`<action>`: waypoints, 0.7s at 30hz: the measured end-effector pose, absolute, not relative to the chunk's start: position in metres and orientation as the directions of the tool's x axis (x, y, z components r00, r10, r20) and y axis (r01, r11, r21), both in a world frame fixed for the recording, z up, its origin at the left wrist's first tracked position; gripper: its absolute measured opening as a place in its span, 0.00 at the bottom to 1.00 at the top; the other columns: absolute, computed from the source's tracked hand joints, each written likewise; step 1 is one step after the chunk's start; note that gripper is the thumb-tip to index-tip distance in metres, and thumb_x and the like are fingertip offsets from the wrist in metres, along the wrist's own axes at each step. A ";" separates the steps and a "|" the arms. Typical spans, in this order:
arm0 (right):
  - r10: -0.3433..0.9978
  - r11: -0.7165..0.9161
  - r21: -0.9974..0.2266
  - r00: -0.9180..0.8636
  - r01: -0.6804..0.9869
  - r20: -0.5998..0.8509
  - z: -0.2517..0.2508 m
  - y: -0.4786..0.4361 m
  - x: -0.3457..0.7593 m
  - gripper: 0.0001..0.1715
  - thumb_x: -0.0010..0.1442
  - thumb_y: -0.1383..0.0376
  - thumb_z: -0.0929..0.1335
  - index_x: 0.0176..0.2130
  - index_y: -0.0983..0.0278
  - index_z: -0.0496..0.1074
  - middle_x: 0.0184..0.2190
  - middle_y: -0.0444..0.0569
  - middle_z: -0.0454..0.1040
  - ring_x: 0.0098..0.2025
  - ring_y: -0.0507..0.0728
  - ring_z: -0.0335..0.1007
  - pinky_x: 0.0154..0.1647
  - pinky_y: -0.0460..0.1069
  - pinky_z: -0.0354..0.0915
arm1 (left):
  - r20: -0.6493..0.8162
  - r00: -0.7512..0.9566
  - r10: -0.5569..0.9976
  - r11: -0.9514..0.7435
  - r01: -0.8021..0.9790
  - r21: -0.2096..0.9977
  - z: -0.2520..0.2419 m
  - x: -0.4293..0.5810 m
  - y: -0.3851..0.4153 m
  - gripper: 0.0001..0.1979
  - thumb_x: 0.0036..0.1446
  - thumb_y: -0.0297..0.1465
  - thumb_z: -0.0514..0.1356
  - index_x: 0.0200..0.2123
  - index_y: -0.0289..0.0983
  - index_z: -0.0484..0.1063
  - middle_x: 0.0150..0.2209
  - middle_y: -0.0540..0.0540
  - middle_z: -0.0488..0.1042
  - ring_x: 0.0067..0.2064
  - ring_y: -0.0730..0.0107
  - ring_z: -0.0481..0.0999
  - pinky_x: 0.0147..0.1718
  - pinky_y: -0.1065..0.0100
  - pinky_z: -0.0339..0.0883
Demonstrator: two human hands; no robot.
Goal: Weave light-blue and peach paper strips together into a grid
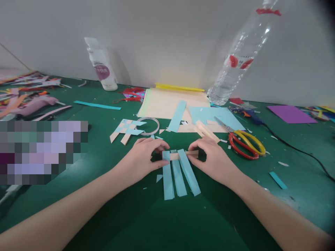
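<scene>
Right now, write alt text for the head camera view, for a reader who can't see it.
A beige paper strip lies crosswise among three blue paper strips on a green table; the right hand pinches its end, the left hand touches the opposite side. Scissors lie to the right.

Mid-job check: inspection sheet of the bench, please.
Surface: green mat, scattered with paper snips.
Job's things: three blue strips side by side, beige strip crossing their top ends.
Clutter: scissors, tape ring, woven piece, paper stack, purple sheet.
Grippers: left hand at the strips' left top, grip unclear; right hand pinches the beige strip's right end.
Cables: black cable runs from glue gun off to the right.
Surroundings: pale wall; glue bottle and water bottle standing by it.
</scene>
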State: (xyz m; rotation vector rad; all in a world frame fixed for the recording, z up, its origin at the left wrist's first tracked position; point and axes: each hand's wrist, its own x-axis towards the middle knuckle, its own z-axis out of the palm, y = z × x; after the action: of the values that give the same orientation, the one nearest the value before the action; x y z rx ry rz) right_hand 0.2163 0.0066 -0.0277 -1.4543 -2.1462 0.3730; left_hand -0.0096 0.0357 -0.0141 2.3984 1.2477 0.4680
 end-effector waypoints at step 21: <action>0.980 0.198 -0.961 -0.032 0.195 0.196 -0.023 0.005 0.216 0.11 0.55 0.58 0.69 0.34 0.62 0.76 0.28 0.46 0.76 0.33 0.53 0.71 0.36 0.50 0.67 | 0.359 0.338 0.870 -0.489 0.498 0.716 -0.001 -0.010 0.029 0.10 0.52 0.36 0.63 0.39 0.41 0.73 0.35 0.50 0.77 0.34 0.69 0.75 0.33 0.70 0.72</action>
State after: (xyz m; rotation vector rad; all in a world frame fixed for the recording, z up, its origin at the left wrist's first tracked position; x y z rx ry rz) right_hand 0.2155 0.0053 -0.0228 -1.1933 -1.4499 0.9681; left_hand -0.0099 0.0286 -0.0009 2.1202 1.1952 1.0116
